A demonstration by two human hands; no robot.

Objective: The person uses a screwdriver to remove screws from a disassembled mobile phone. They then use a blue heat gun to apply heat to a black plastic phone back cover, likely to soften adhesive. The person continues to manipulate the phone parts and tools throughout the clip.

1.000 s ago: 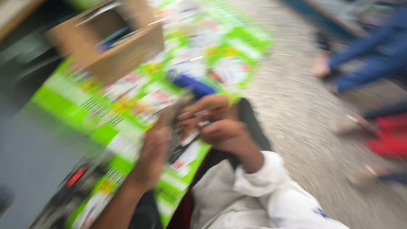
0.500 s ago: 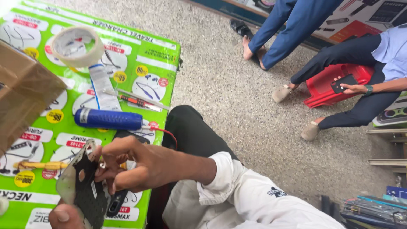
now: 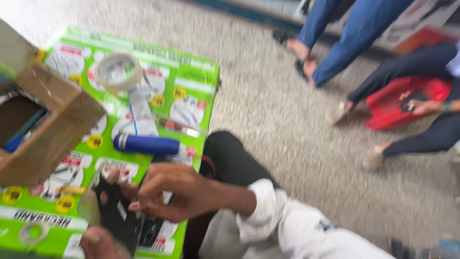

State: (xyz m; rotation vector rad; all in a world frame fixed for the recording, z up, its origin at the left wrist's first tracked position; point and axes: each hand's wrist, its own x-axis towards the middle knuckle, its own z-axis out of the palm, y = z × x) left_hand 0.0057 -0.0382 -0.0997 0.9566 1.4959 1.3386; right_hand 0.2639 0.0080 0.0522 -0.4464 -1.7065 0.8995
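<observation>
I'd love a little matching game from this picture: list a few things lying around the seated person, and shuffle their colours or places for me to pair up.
Things:
1. tape roll
2. cylinder-shaped tool
3. cardboard box
4. black flat part

Descriptions:
A. dark blue, lying on the green sheet
B. brown, open, at the left edge
C. pale ring, far end of the sheet
D. held between the right hand and left hand

Pairs: 1-C, 2-A, 3-B, 4-D
</observation>
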